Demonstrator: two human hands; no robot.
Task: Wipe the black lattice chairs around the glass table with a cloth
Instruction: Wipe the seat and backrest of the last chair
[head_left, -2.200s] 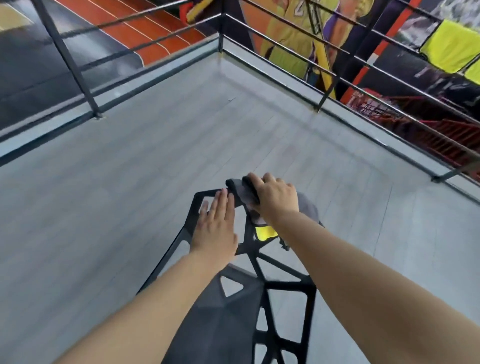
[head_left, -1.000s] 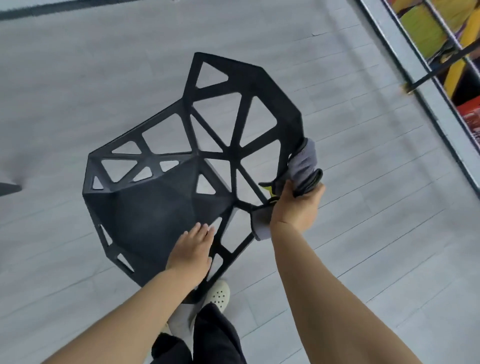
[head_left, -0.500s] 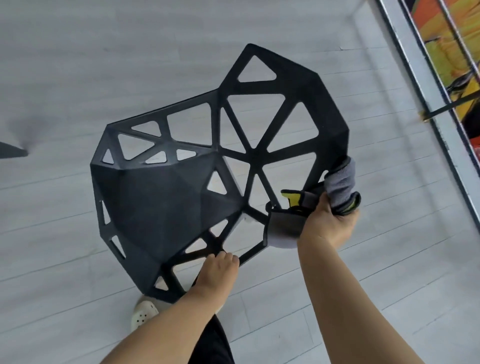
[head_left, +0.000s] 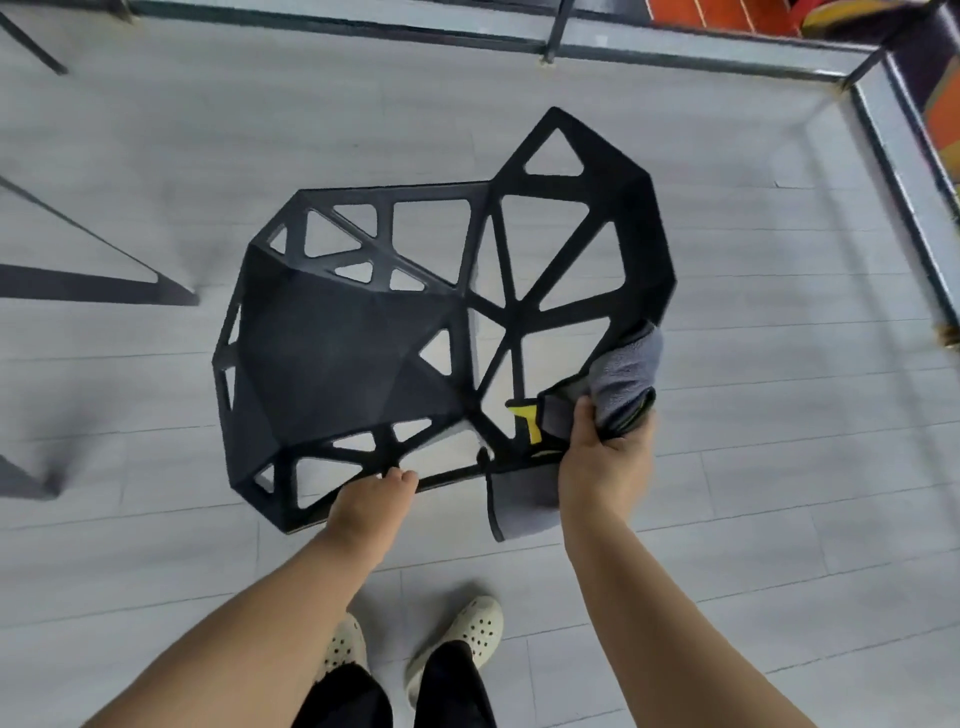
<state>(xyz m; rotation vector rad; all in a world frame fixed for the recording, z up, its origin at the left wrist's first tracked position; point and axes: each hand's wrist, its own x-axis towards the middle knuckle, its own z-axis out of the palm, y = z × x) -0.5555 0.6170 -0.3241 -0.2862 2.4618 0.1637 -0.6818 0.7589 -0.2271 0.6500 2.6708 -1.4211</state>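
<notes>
Head view looks down on the black lattice chair (head_left: 337, 353), on the grey floor (head_left: 779, 519) just ahead of my feet. It seems a stiff, light shell, best held by its rim struts. My right hand (head_left: 608, 457) grips the soft grey cloth (head_left: 626, 371) against its right edge, and my left hand (head_left: 371, 496) curls round the near rim.

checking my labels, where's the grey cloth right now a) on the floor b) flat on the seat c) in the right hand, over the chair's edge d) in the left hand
c: the right hand grips the grey cloth draped over the rim of the black lattice chair; the left hand holds only the chair.
</notes>
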